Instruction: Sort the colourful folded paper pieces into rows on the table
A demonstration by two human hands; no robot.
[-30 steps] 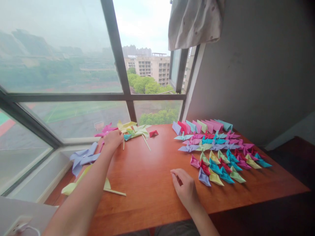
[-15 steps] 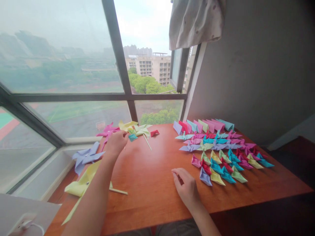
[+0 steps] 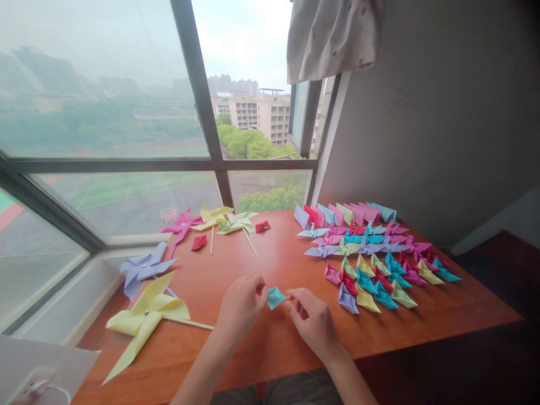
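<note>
A small blue paper boat (image 3: 276, 298) is held level between my two hands, just above the front middle of the table. My left hand (image 3: 248, 297) is closed on the boat's left end, its fingertips partly hidden. Thumb and index finger of my right hand (image 3: 311, 316) pinch the boat's right tip. Close by on the right are rows of folded paper boats (image 3: 367, 283) in several colours. Left of my left hand lies a pale yellow paper pinwheel (image 3: 147, 315), its stick pointing towards my wrist.
More pinwheels, among them a lavender one (image 3: 147, 266) and a magenta one (image 3: 182, 226), lie along the window side. Two red folded papers (image 3: 199, 242) rest near them. Paper cranes (image 3: 358, 239) and upright folded papers (image 3: 337, 215) fill the back right of the wooden table (image 3: 270, 256).
My left hand has come back from the pinwheels at the far left with the blue paper boat. My right hand has met it, closing on the boat's other end.
</note>
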